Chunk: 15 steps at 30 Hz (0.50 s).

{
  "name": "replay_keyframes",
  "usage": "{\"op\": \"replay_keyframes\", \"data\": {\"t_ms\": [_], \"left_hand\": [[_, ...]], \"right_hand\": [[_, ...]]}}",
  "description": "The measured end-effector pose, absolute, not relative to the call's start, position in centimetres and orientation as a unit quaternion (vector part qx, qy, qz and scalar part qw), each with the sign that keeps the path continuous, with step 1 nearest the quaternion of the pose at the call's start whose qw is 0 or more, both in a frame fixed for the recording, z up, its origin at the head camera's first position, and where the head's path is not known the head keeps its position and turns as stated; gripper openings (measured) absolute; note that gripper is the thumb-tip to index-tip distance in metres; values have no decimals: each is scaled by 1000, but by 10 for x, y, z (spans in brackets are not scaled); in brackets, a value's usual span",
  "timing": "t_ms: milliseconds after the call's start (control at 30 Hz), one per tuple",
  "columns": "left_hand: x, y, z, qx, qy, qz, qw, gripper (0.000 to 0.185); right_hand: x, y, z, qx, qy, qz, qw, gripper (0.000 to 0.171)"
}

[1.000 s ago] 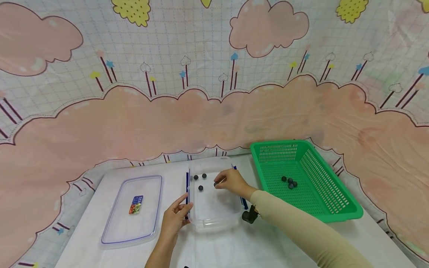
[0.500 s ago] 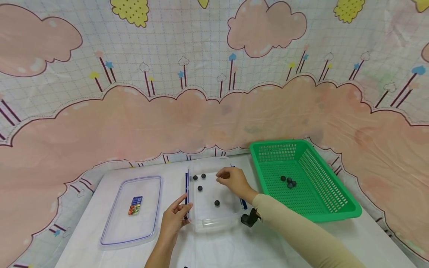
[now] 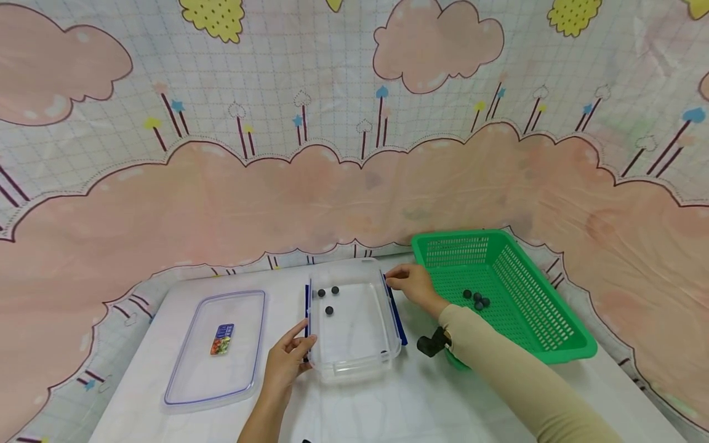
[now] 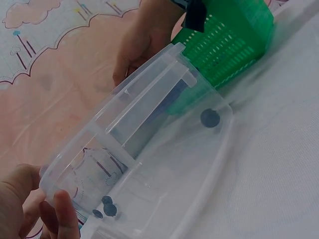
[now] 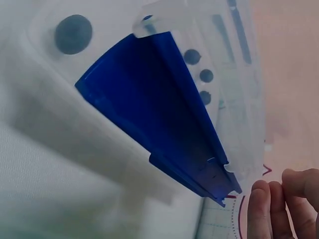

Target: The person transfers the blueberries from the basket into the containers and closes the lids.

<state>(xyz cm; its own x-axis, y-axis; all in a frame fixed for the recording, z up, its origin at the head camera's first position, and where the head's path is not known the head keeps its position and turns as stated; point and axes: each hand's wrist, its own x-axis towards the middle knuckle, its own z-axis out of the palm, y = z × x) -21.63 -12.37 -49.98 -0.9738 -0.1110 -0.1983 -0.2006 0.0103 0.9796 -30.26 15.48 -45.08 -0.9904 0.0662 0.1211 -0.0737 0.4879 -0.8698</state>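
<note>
Head view: my left hand (image 3: 288,363) grips the near left edge of the clear box (image 3: 354,360), thumb on the rim, fingers curled round the wall. My right hand (image 3: 412,286) hangs between the box's far right corner and the green basket (image 3: 554,344), fingers loosely bent, grasping nothing. Three dark balls (image 3: 329,310) lie in the box's far left part; a fourth ball (image 3: 383,352) sits at its near right corner. Three more balls lie in the basket. The lid (image 3: 213,384) lies flat, left of the box.

Left wrist view: my left fingers (image 4: 65,216) clasp the box (image 4: 149,164) rim; my right hand (image 4: 144,40) is beyond it, beside the basket (image 4: 234,40).

Right wrist view: my right fingertips (image 5: 259,209) hang relaxed just beside the blue clasp (image 5: 159,119), not touching it.
</note>
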Motion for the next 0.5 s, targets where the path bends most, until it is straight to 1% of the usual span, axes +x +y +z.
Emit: {"op": "replay_keyframes", "data": {"t_ms": [267, 500], "left_hand": [[-217, -121, -500, -111, 712, 693, 29, 54], [-215, -120, -500, -114, 713, 691, 26, 53]], "right_hand": [[-300, 160, -448, 11, -866, 496, 66, 13], [-297, 169, -445, 24, -855, 517, 36, 17]]}}
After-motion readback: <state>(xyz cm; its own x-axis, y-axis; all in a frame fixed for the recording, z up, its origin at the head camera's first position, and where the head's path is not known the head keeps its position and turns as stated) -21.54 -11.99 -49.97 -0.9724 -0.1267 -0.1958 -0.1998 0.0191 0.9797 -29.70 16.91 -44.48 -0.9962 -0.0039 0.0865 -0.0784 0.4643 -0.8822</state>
